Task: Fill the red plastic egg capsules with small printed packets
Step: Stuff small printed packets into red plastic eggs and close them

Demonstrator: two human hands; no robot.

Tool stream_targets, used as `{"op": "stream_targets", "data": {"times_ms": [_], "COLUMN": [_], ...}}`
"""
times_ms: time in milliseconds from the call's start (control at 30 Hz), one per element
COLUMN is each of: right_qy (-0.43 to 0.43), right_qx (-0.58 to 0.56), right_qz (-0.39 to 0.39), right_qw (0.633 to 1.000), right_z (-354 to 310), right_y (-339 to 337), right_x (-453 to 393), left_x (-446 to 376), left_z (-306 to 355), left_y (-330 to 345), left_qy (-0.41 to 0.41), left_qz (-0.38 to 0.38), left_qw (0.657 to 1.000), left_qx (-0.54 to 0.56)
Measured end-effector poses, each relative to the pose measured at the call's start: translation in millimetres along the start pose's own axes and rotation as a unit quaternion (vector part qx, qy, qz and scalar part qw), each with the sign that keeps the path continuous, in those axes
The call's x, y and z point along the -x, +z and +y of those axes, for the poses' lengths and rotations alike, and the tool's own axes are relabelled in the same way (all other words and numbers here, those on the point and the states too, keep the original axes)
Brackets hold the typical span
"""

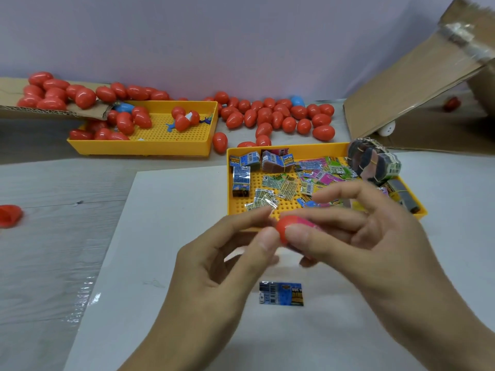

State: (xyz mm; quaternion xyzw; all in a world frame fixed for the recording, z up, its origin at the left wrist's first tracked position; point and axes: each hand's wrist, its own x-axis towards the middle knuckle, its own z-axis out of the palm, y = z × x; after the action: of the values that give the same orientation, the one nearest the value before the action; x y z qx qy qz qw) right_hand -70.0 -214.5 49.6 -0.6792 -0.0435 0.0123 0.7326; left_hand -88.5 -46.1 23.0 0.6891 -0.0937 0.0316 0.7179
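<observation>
A red egg capsule [284,228] is held above the near edge of the right yellow tray [417,210], with a pink packet [308,223] showing at its open side. The left hand [214,266] pinches the capsule between thumb and forefinger; the right hand [356,231] has its grip closed on the packet end, upper fingers spread loose. The picture is blurred here, so the seam cannot be read.

The packet could catch in the seam if it stands proud, and the capsule could slip from so small a pinch. A blue packet [281,293] lies on the white sheet [150,263] just near the hands. Loose packets [284,183] fill the tray close beyond; open worktop [53,250] lies left.
</observation>
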Motion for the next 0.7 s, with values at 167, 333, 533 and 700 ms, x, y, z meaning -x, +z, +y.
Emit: {"op": "stream_targets", "data": {"times_ms": [167, 333, 533, 700], "right_qy": [-0.237, -0.253, -0.119, -0.064], "right_qx": [0.216, 0.192, 0.087, 0.044], "right_qz": [-0.011, -0.076, -0.022, -0.067], "right_qw": [0.947, 0.945, 0.989, 0.995], "right_z": [15.7, 13.6, 2.0, -3.2], "right_y": [4.1, -1.4, -0.7, 0.5], "right_x": [12.6, 3.1, 1.7, 0.1], "left_x": [-3.9, -6.1, -10.0, -9.1], "left_z": [0.2, -0.6, 3.9, 7.3], "left_y": [-1.4, -5.6, -12.2, -9.7], "left_qy": [-0.081, -0.058, 0.032, 0.105], "left_qz": [-0.06, -0.038, -0.016, -0.026], "left_qw": [0.989, 0.994, 0.997, 0.994], "left_qx": [0.104, 0.084, 0.068, 0.017]}}
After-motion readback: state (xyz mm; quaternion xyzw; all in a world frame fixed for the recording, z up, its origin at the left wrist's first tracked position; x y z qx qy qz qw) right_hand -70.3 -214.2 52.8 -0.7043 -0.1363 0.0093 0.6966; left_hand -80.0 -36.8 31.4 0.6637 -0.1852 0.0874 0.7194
